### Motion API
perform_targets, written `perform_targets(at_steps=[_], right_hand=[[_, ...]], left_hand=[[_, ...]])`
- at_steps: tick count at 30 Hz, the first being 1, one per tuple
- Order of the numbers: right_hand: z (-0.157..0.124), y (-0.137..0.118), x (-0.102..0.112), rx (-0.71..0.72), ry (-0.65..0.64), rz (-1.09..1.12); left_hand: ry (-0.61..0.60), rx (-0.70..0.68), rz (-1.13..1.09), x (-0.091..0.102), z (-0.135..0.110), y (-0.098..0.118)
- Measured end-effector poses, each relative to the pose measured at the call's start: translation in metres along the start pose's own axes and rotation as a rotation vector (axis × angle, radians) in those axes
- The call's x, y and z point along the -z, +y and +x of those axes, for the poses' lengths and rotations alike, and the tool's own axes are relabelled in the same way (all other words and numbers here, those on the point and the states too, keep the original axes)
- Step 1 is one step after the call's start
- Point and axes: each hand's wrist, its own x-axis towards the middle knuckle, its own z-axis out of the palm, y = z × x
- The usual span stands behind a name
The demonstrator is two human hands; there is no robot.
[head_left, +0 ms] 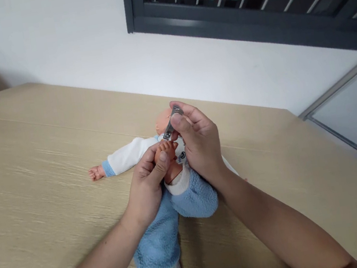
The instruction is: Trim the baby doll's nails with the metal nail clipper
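A baby doll in a white top and fleecy blue trousers lies on its back on the wooden table. One of its legs is raised and bent. My left hand is closed around the foot of that leg, thumb across the sole side. Pinched between thumb and fingers of my right hand is a silver nail clipper, tilted, its lower end at the doll's toes. Whether it touches a toe I cannot tell. My right hand hides part of the doll's head and chest.
Behind the table rises a white wall with a dark-framed barred window at upper right. A metal-framed panel stands by the table's right edge. The doll's outstretched arm reaches left across the tabletop.
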Motion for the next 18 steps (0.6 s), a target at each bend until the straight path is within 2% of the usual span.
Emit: perform_targets(at_steps=[18], right_hand=[[0.002, 0.0018, 0.0034, -0.015, -0.058, -0.02]], left_hand=[[-0.003, 0.012, -0.007, -0.0019, 0.0004, 0.0007]])
